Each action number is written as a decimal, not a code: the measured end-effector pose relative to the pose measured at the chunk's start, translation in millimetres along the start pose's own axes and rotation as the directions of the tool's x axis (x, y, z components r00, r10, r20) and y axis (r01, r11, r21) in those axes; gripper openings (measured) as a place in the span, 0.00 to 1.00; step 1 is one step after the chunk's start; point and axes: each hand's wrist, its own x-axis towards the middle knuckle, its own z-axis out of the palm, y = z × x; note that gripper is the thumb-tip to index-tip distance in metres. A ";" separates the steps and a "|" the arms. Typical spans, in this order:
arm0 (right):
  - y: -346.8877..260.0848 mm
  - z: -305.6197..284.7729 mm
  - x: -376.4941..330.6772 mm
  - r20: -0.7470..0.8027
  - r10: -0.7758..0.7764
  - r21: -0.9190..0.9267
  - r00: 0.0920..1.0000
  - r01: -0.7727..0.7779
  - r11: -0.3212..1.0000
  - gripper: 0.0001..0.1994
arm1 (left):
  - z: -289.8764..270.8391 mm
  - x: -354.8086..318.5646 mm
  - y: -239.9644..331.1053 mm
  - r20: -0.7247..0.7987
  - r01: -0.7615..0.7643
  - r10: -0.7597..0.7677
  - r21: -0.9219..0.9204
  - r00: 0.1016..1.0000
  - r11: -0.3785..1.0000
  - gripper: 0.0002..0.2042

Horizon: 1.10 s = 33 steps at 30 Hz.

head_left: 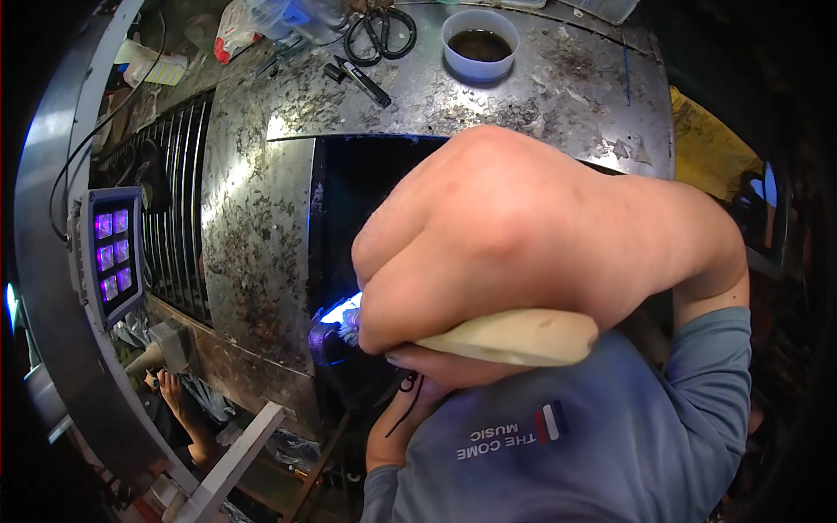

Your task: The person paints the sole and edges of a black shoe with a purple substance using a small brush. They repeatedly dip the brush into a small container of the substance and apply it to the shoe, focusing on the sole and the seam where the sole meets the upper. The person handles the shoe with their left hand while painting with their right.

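Note:
My right hand (471, 235) is large and close, with its fingers closed round the pale wooden handle (523, 338) of a brush. A few bristles show past the knuckles, beside a bright blue-white lit patch (340, 309). Just below that patch is a dark, rounded, shiny thing (326, 343), too hidden to name. My left hand (423, 394) is low behind the right one, a thin black cord hanging by its wrist. Its fingers are covered, so what it holds does not show. Both hands are over a dark opening (357, 187) in the worn metal bench.
On the stained metal bench (261, 261) are a white tub (479, 68) of dark liquid, a black marker (364, 84) and black-handled scissors (381, 37). A lamp with purple lights (114, 253) stands left. Another person's hand (172, 394) shows at lower left.

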 end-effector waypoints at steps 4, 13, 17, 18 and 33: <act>9.8 8.1 -3.8 -0.047 -0.065 0.046 0.997 0.067 0.997 0.06 | -4.1 13.3 0.1 0.171 0.116 -0.106 -0.048 0.979 0.992 0.12; 17.9 17.2 -13.4 -0.060 -0.135 0.128 0.989 0.142 0.982 0.06 | -9.9 43.0 -0.6 0.539 0.416 -0.341 -0.018 0.770 0.909 0.11; 19.1 18.4 -17.2 -0.046 -0.155 0.114 0.987 0.160 0.981 0.07 | -10.0 52.8 -1.1 0.630 0.493 -0.398 0.027 0.667 0.870 0.11; 19.6 17.5 -19.2 -0.032 -0.149 0.096 0.988 0.152 0.984 0.07 | -10.7 55.8 -0.5 0.643 0.507 -0.410 0.038 0.647 0.861 0.11; 33.4 -12.0 -60.2 -0.156 0.115 0.045 0.981 -0.110 0.993 0.09 | 47.7 -34.3 75.8 0.132 -0.075 0.023 0.411 0.991 0.909 0.31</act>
